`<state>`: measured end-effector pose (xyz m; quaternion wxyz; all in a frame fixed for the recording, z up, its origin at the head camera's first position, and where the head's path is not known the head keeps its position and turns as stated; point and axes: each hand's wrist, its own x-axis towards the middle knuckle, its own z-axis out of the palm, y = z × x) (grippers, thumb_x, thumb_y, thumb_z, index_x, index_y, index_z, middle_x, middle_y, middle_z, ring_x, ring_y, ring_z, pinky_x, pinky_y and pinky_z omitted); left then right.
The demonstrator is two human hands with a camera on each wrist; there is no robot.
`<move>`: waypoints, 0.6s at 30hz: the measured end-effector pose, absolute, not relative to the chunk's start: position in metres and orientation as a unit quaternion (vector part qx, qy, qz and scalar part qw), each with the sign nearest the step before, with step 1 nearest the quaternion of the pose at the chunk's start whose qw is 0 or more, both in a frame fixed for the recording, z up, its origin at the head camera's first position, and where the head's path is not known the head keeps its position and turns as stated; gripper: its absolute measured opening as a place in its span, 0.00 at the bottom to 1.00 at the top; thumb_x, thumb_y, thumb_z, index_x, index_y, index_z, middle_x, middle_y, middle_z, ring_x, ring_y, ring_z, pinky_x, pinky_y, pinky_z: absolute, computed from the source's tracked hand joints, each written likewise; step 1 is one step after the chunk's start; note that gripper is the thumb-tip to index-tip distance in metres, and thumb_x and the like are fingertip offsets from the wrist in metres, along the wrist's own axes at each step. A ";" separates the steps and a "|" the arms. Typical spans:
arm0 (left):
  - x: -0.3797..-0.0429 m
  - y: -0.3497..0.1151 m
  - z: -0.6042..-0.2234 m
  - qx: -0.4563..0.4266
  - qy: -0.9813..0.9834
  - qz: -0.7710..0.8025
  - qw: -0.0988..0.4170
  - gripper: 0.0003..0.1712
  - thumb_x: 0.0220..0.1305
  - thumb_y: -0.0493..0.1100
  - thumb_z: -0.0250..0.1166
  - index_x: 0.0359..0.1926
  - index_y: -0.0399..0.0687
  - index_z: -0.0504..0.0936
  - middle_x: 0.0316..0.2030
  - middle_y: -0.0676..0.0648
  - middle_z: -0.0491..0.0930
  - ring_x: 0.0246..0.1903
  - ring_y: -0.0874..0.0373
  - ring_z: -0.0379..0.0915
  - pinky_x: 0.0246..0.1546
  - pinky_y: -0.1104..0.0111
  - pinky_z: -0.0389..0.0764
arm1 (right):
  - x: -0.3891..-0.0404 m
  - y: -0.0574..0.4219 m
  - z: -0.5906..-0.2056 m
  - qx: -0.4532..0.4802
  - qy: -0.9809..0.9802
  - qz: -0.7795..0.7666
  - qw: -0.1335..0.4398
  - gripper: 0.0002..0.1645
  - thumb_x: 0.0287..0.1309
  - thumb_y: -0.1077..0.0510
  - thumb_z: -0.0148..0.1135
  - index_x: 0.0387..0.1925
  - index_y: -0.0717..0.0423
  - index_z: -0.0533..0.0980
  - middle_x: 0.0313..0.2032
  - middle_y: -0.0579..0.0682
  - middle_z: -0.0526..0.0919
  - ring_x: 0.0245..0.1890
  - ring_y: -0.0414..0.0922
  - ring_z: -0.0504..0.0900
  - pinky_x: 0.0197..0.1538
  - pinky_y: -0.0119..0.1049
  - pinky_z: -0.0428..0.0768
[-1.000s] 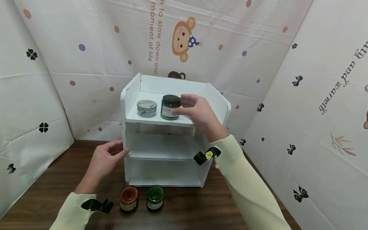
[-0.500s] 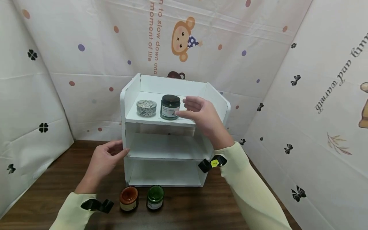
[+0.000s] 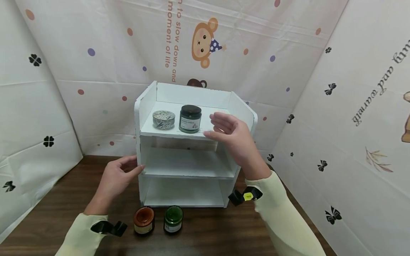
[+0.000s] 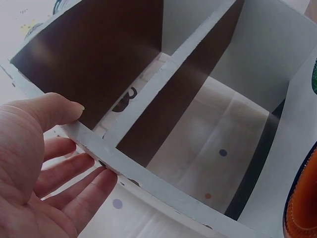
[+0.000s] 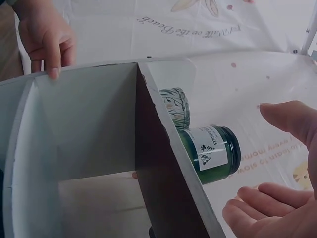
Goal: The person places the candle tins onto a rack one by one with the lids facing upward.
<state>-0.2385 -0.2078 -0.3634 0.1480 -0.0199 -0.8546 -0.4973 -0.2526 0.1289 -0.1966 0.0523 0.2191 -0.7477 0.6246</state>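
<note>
Student: How does the jar on the white shelf unit (image 3: 187, 161) appear?

Instructor: The dark green jar (image 3: 190, 119) is squat, cylindrical and upright, with a dark lid (image 3: 191, 108). Its white label (image 3: 189, 124) bears a small plant print and the word "CANDLES". It rests on the unit's top tier, near the middle of the front edge.

Student: And the pose of the hands?

Instructor: The right hand (image 3: 235, 137) is held at the right part of the unit's top tier, just beside the jar and apart from it. Its palm faces the jar; the thumb stands well away from the four fingers, which lie close together, slightly bent, and hold nothing. The left hand (image 3: 116, 174) grips the unit's left side panel, with the thumb on the front edge and the fingertips against the outer face.

Student: What else surrounds the unit?

Instructor: A round, leaf-patterned tin (image 3: 163, 120) occupies the left part of the top tier, near the jar. Before the unit's base, on the brown table (image 3: 224, 231), stand an amber jar (image 3: 143, 220) at the left corner and, to its right, a bright green jar (image 3: 173, 219). Printed cloth (image 3: 112, 35) hangs behind the unit and at both sides. In the head view, the right hand covers part of the unit's right panel.
</note>
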 end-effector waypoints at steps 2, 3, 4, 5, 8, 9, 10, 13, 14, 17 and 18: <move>-0.240 -0.207 -0.364 -0.020 -0.855 -0.496 0.150 0.38 0.67 0.62 0.68 0.67 0.43 0.77 0.60 0.35 0.82 0.57 0.40 0.81 0.52 0.52 0.85 | -0.251 0.131 -0.200 0.224 -0.744 0.627 0.056 0.41 0.55 0.63 0.76 0.70 0.56 0.71 0.66 0.49 0.79 0.68 0.43 0.77 0.66 0.33 0.76; -0.240 -0.207 -0.364 -0.020 -0.854 -0.497 0.151 0.37 0.67 0.62 0.68 0.67 0.43 0.77 0.60 0.35 0.82 0.57 0.40 0.81 0.52 0.52 0.85 | -0.250 0.131 -0.202 0.227 -0.742 0.629 0.056 0.40 0.56 0.64 0.76 0.70 0.57 0.71 0.66 0.49 0.79 0.68 0.43 0.77 0.66 0.33 0.76; -0.240 -0.207 -0.364 -0.020 -0.854 -0.497 0.152 0.37 0.67 0.62 0.68 0.67 0.43 0.77 0.60 0.35 0.82 0.57 0.40 0.81 0.52 0.52 0.85 | -0.248 0.132 -0.204 0.229 -0.738 0.633 0.056 0.40 0.55 0.64 0.75 0.69 0.57 0.71 0.66 0.49 0.79 0.68 0.43 0.77 0.65 0.32 0.77; -0.240 -0.207 -0.364 -0.020 -0.854 -0.496 0.152 0.37 0.67 0.62 0.68 0.67 0.43 0.78 0.60 0.35 0.82 0.57 0.40 0.81 0.52 0.52 0.85 | -0.247 0.132 -0.205 0.232 -0.734 0.636 0.055 0.40 0.55 0.65 0.75 0.69 0.57 0.71 0.66 0.50 0.79 0.68 0.44 0.77 0.64 0.32 0.77; -0.240 -0.207 -0.364 -0.017 -0.855 -0.496 0.152 0.37 0.67 0.61 0.68 0.67 0.43 0.78 0.60 0.35 0.82 0.57 0.40 0.81 0.53 0.51 0.85 | -0.243 0.134 -0.211 0.233 -0.726 0.645 0.050 0.40 0.55 0.65 0.76 0.69 0.56 0.71 0.66 0.49 0.80 0.68 0.44 0.77 0.65 0.32 0.77; -0.240 -0.207 -0.364 -0.016 -0.855 -0.496 0.152 0.37 0.67 0.61 0.68 0.67 0.43 0.78 0.60 0.35 0.82 0.57 0.40 0.81 0.53 0.51 0.85 | -0.242 0.135 -0.213 0.232 -0.726 0.646 0.048 0.40 0.55 0.65 0.76 0.69 0.55 0.72 0.66 0.49 0.80 0.68 0.44 0.77 0.65 0.33 0.77; -0.240 -0.207 -0.364 -0.015 -0.855 -0.496 0.151 0.37 0.67 0.62 0.68 0.67 0.43 0.78 0.60 0.35 0.82 0.57 0.40 0.81 0.53 0.51 0.85 | -0.240 0.136 -0.215 0.233 -0.724 0.647 0.048 0.40 0.55 0.65 0.76 0.68 0.55 0.72 0.66 0.48 0.80 0.68 0.43 0.77 0.65 0.33 0.76; -0.240 -0.206 -0.364 -0.015 -0.855 -0.497 0.149 0.37 0.67 0.61 0.68 0.67 0.43 0.77 0.60 0.35 0.82 0.57 0.40 0.81 0.52 0.52 0.85 | -0.236 0.138 -0.220 0.240 -0.718 0.652 0.052 0.39 0.54 0.65 0.76 0.68 0.53 0.72 0.65 0.47 0.80 0.68 0.43 0.77 0.66 0.35 0.76; -0.240 -0.206 -0.364 -0.015 -0.855 -0.496 0.149 0.37 0.67 0.61 0.68 0.67 0.43 0.77 0.60 0.35 0.82 0.57 0.40 0.81 0.52 0.53 0.85 | -0.235 0.139 -0.222 0.244 -0.715 0.653 0.055 0.39 0.54 0.65 0.76 0.68 0.53 0.72 0.66 0.47 0.80 0.68 0.43 0.77 0.66 0.35 0.76; -0.239 -0.206 -0.363 -0.016 -0.856 -0.495 0.150 0.37 0.67 0.61 0.68 0.67 0.42 0.77 0.60 0.35 0.82 0.57 0.40 0.81 0.52 0.54 0.86 | -0.230 0.140 -0.227 0.259 -0.704 0.659 0.061 0.39 0.54 0.66 0.76 0.67 0.55 0.72 0.66 0.50 0.79 0.68 0.45 0.77 0.66 0.35 0.76; -0.239 -0.207 -0.363 -0.017 -0.856 -0.494 0.151 0.37 0.67 0.61 0.68 0.67 0.42 0.77 0.60 0.35 0.82 0.57 0.40 0.81 0.52 0.54 0.86 | -0.229 0.140 -0.229 0.263 -0.699 0.662 0.061 0.39 0.54 0.66 0.76 0.67 0.55 0.72 0.67 0.51 0.79 0.69 0.46 0.77 0.65 0.34 0.76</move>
